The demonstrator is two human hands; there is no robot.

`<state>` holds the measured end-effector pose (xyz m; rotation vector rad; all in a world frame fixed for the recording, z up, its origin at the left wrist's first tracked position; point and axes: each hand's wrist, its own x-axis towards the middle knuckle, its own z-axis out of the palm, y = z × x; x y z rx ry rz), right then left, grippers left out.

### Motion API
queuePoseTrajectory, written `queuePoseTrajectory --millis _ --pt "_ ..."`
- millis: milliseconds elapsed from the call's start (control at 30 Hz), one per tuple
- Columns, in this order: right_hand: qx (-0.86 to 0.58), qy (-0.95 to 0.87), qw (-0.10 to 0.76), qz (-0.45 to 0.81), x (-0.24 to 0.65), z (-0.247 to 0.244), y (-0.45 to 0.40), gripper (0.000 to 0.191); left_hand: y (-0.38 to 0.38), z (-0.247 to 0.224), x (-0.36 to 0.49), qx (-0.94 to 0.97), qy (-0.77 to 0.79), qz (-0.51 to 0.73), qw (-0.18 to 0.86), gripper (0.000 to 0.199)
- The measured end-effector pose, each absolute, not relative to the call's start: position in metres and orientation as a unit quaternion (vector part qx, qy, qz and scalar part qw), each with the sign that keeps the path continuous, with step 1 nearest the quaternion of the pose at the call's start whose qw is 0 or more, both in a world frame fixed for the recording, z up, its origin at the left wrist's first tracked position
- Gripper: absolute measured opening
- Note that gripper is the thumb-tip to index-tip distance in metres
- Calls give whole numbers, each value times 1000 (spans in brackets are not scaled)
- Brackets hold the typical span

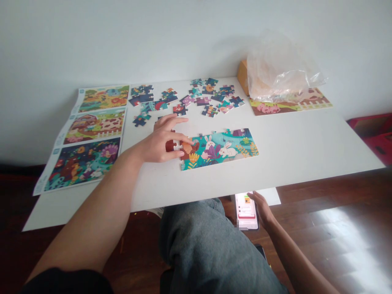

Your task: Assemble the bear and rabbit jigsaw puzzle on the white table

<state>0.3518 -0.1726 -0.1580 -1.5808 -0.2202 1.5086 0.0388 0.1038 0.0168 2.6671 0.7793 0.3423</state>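
My left hand (pixel 163 139) reaches over the table with its fingers spread. Its thumb and a fingertip rest on the left end of a joined jigsaw strip (pixel 225 152) showing two white rabbits, flowers and teal water. Under the palm shows part of a dark red puzzle piece (pixel 170 145), separated by a small gap from the strip; the rest of it is hidden. Below the table edge, my right hand (pixel 262 207) holds a smartphone (pixel 246 214) with a lit screen, its thumb over the glass. Loose puzzle pieces (pixel 202 100) lie scattered beyond the left hand.
A picture sheet (pixel 92 126) with three printed scenes lies at the left of the white table (pixel 294 143). At the back right, a clear plastic bag (pixel 281 73) and a cardboard box (pixel 243 76) stand over a farm picture (pixel 294 105). A red container (pixel 375 134) is off the right side.
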Motion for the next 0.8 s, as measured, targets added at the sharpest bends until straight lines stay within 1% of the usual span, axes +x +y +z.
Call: queuePoseTrajectory --millis 800 --pt "-644 -99 453 609 353 -162 -174 32 103 18 38 947 267 111 138 31"
